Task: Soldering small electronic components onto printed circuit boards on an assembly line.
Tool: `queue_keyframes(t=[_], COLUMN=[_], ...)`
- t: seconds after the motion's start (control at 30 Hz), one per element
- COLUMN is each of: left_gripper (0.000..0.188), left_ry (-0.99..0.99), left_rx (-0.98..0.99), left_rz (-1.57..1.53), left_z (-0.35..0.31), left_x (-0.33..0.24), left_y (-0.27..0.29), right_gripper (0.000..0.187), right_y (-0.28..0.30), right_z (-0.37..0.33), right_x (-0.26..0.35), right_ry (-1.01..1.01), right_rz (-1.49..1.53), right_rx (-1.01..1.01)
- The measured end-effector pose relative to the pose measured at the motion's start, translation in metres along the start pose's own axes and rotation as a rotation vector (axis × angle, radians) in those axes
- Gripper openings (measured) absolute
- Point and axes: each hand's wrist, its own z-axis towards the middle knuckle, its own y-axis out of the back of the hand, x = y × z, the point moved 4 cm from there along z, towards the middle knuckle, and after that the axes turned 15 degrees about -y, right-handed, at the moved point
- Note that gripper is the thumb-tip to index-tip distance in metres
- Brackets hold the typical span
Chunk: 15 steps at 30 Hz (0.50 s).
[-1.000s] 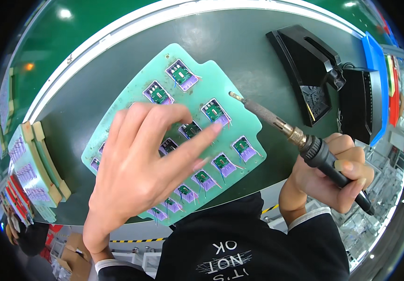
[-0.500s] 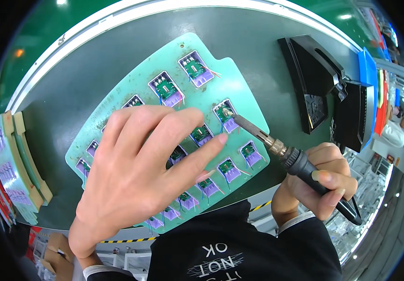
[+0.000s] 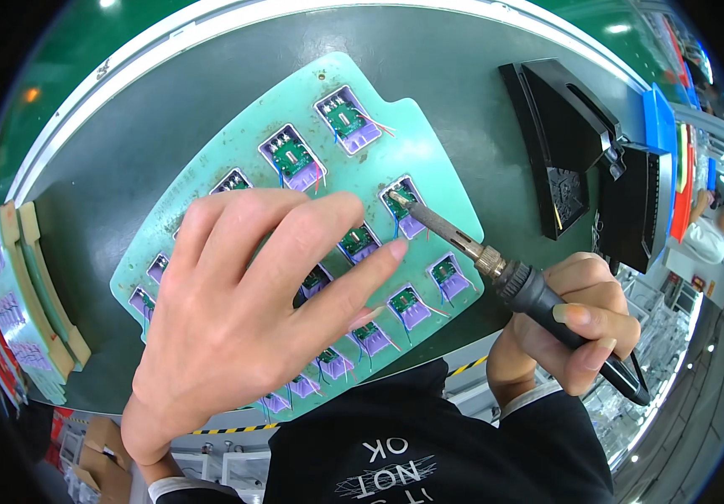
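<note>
A pale green fixture board (image 3: 236, 139) lies tilted on the dark table, its cutouts holding several small purple housings with green circuit boards and thin coloured wires. My right hand (image 3: 579, 323) grips a soldering iron (image 3: 520, 286) by its black handle. The iron's tip touches or nearly touches the upper left part of one circuit board (image 3: 401, 202) at the board's right side. Spread over the middle of the fixture, my left hand (image 3: 253, 294) hides several housings. Its fingers are bent but apart, with nothing visible in them.
On the right of the table stands a black angular stand (image 3: 559, 126) beside a black box (image 3: 635, 206) and a blue bin (image 3: 658, 122). More fixture boards (image 3: 30, 294) with purple parts are stacked at the left edge. A cardboard box (image 3: 103, 462) sits below the table.
The iron's tip has shifted slightly up and left on the same circuit board. The fixture board has moved a little to the left. My left hand stays nearly in place.
</note>
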Motion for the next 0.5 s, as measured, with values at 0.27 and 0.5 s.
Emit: queue_keyframes(t=[0.27,0.5], left_gripper=[0.050,0.050], left_ry=[-0.001,-0.008], left_rx=[0.000,-0.004], left_rz=[0.000,0.006], left_z=[0.0001,-0.0001], left_x=[-0.0001,0.0006], left_y=[0.0001,-0.0007], right_gripper=[0.034,0.035], right_y=[-0.0011,-0.0022], right_z=[0.0008,0.0009], right_x=[0.0001,-0.0012], right_ry=[-0.003,-0.001], right_rz=[0.000,-0.004], right_rx=[0.013,0.017])
